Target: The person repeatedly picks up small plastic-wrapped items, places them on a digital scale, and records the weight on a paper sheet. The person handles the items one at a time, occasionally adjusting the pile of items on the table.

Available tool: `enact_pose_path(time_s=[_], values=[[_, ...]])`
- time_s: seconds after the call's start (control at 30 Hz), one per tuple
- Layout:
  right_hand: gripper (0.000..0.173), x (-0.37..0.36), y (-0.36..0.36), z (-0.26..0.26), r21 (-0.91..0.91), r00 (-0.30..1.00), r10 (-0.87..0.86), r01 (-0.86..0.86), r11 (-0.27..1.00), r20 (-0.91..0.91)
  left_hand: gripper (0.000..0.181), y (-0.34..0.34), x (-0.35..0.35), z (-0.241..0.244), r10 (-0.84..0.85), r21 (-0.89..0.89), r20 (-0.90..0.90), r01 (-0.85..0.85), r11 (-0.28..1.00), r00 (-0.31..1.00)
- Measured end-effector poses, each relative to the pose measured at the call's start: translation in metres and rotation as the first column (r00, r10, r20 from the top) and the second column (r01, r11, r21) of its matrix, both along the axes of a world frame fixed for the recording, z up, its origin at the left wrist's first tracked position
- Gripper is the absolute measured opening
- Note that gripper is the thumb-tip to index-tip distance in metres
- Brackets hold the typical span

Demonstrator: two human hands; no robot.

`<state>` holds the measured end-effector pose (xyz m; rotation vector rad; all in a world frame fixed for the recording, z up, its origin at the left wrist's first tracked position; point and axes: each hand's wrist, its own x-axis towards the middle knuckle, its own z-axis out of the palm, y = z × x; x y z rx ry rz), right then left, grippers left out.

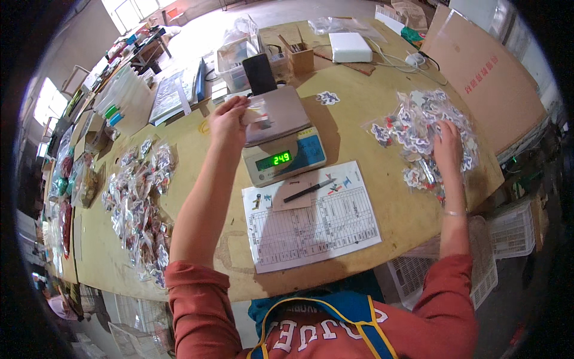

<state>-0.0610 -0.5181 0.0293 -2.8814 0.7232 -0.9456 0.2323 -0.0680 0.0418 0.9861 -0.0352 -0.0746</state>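
My left hand [229, 117] grips a small clear plastic bag [258, 117] by its edge, over the left part of the metal pan of an electronic scale [287, 114]. The bag has small coloured pieces inside. The scale's green display is lit. My right hand [448, 146] rests on the right-hand pile of small plastic bags [417, 130]; whether its fingers hold one is hidden. Another pile of filled bags [139, 202] lies on the left. Below the scale, a black pen [309, 190] lies across a brown card on a printed sheet [314, 229].
A dark phone [260, 74] stands behind the scale, near a clear plastic bin [231, 63] and a wooden pen box [300, 58]. A single sticker-like piece [328, 98] and a white box [350, 47] lie farther right. A large cardboard sheet [484, 76] leans at the right edge.
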Motion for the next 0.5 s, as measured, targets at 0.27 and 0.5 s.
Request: enact_pose_path(time_s=[0.27,0.5], values=[[0.036,-0.001,0.065,0.012,0.101,0.92,0.333,-0.359,0.928,0.206,0.05,0.055,-0.024,0.001,-0.003,0.564,0.402,-0.244,0.789,0.916],[0.031,0.047,0.139,0.027,0.224,0.795,0.576,-0.607,0.763,0.192,0.067,0.204,-0.152,0.01,-0.35,0.858,0.473,-0.513,-0.024,0.808]])
